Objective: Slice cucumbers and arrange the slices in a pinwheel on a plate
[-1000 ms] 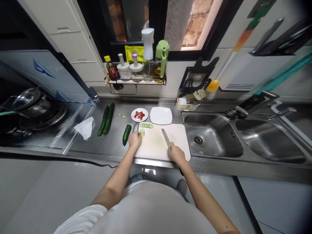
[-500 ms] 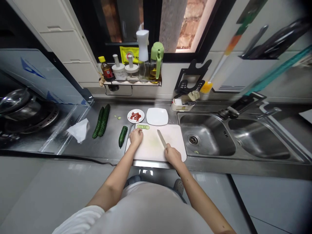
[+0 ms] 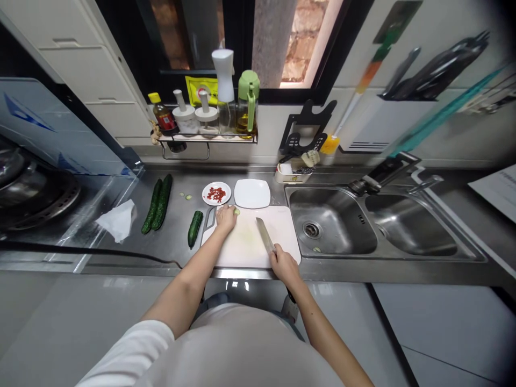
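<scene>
Grips the knife point(image 3: 264, 235) in a tightly curled right hand point(image 3: 284, 264) at the front right corner of the cutting board point(image 3: 245, 252), and extends the left hand point(image 3: 226, 217), its grip too hidden to tell, to a cucumber slice point(image 3: 237, 212) inside the far edge, leaving open surface between.

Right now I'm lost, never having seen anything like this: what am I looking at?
There's no machine here, just a person's bare hands, seen by a head-worn camera looking forward and down. The right hand holds a knife over a cutting board. The left hand is beside a cucumber slice; whether it grips anything is hidden. On the counter lie two long cucumbers, a shorter cucumber, a round plate of red pieces and a white plate.
</scene>
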`<control>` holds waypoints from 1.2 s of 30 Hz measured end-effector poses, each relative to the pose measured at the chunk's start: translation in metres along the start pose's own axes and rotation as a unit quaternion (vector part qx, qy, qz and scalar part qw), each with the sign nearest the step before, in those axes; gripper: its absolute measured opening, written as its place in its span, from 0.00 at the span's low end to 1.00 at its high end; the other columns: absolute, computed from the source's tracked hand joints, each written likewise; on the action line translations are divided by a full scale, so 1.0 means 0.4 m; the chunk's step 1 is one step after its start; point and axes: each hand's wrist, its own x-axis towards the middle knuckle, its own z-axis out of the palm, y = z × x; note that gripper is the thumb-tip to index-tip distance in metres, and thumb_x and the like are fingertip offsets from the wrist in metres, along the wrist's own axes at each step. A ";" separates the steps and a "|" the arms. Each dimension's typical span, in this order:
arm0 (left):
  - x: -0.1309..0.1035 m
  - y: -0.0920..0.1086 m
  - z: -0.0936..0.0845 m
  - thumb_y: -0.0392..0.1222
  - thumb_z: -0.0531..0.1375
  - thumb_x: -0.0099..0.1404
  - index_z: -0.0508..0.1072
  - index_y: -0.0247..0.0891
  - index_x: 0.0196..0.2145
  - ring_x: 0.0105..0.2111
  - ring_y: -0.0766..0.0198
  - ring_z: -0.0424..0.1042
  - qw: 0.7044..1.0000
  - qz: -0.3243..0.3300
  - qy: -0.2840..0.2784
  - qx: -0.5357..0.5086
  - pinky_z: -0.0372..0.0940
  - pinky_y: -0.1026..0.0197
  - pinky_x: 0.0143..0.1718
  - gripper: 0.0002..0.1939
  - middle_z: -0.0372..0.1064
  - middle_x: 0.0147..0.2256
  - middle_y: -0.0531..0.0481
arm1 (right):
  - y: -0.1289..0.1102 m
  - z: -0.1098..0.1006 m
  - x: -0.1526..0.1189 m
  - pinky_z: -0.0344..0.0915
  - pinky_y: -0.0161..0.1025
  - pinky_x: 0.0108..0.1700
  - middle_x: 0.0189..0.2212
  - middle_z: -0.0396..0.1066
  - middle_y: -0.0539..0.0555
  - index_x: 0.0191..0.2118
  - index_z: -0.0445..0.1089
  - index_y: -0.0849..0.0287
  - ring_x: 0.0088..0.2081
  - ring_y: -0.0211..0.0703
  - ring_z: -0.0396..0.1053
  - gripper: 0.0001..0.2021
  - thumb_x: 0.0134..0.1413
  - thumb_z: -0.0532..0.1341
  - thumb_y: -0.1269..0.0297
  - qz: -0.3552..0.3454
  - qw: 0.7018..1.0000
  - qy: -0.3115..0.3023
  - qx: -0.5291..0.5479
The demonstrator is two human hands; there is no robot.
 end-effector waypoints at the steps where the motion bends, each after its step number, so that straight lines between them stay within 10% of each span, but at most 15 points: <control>1: 0.001 0.000 0.000 0.41 0.54 0.65 0.73 0.43 0.50 0.51 0.49 0.65 1.000 -0.002 0.002 -0.006 0.56 0.50 0.52 0.16 0.68 0.49 0.40 | 0.001 0.000 -0.002 0.55 0.37 0.39 0.43 0.74 0.59 0.54 0.59 0.57 0.44 0.47 0.72 0.15 0.68 0.44 0.61 -0.001 1.000 0.000 -0.002; 17: -0.075 -0.013 0.015 0.37 0.60 0.59 0.76 0.40 0.42 0.35 0.64 0.72 0.968 -0.058 -0.057 -0.238 0.63 0.64 0.38 0.13 0.75 0.32 0.52 | -0.005 -0.003 -0.009 0.55 0.36 0.38 0.40 0.74 0.58 0.51 0.61 0.56 0.42 0.47 0.71 0.14 0.68 0.43 0.60 -0.028 0.999 -0.004 -0.024; 36: -0.127 -0.014 0.021 0.39 0.56 0.64 0.77 0.45 0.41 0.47 0.57 0.70 0.995 -0.012 -0.029 -0.098 0.59 0.57 0.49 0.11 0.75 0.42 0.48 | -0.040 -0.007 -0.039 0.59 0.39 0.42 0.41 0.74 0.60 0.49 0.62 0.57 0.44 0.49 0.72 0.12 0.66 0.46 0.64 -0.100 0.990 -0.048 -0.092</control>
